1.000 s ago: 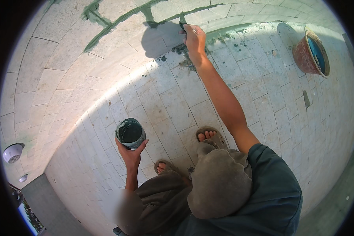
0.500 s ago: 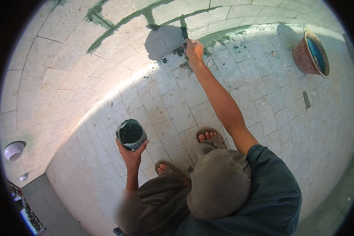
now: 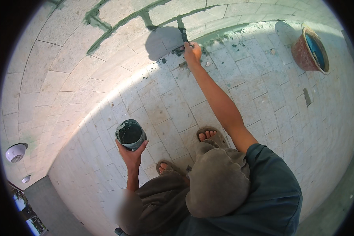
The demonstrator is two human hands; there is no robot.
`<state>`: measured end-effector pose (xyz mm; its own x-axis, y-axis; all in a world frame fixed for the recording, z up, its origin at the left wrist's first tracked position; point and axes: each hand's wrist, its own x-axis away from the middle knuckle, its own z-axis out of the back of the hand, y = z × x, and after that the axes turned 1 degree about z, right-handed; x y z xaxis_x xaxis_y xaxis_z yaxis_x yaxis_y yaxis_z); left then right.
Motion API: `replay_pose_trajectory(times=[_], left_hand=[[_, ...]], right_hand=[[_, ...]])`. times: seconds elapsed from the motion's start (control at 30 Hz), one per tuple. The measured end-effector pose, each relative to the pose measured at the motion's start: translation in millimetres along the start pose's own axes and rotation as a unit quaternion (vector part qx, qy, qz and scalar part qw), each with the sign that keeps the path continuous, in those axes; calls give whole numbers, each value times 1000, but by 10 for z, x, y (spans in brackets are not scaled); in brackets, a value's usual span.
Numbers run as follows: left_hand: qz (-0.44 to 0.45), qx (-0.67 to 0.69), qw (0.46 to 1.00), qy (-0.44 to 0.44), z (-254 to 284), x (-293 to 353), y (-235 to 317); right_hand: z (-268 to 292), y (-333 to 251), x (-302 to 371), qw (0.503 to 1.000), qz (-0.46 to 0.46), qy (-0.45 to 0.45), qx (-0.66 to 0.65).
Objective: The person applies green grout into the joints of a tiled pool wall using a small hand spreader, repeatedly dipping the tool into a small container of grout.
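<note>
My left hand (image 3: 132,155) is wrapped round a small round pot (image 3: 124,147), its rim smeared with dark green paste. The paste (image 3: 130,134) shows inside it. Stretched far forward, my right hand (image 3: 192,52) grips a narrow, dark, paste-coated tool (image 3: 184,36); whether it is a putty knife or a brush I cannot tell. The tool's tip touches the tiled wall (image 3: 124,39) low down, at a vertical joint (image 3: 180,23) streaked with green. More green lines follow the joints above and to the left.
A reddish-brown bucket (image 3: 301,51) with something blue inside stands at the far right on the tiled floor (image 3: 161,110). Dark green blobs (image 3: 224,37) spot the floor along the wall's foot. Round white fittings (image 3: 16,152) stick out of the wall at left. My sandalled feet (image 3: 207,135) are below.
My right hand and the tool have shifted very slightly downward at the same joint. The left hand keeps the pot in place. The whole view has tilted a little.
</note>
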<state>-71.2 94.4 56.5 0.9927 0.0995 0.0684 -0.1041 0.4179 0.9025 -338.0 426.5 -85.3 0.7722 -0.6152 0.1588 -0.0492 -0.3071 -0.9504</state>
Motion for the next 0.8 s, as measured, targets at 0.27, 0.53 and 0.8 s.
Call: replay_pose_trajectory(times=[0.27, 0.53, 0.8], left_hand=[[3, 1, 1000, 14, 74, 41, -54], [0, 9, 1000, 8, -40, -6, 31], [-33, -70, 996, -36, -43, -26, -21]], right_hand=[[-218, -458, 231, 1000, 19, -17, 0], [-17, -607, 350, 997, -17, -75, -15], [-28, -1059, 1180, 900, -7, -415, 133]])
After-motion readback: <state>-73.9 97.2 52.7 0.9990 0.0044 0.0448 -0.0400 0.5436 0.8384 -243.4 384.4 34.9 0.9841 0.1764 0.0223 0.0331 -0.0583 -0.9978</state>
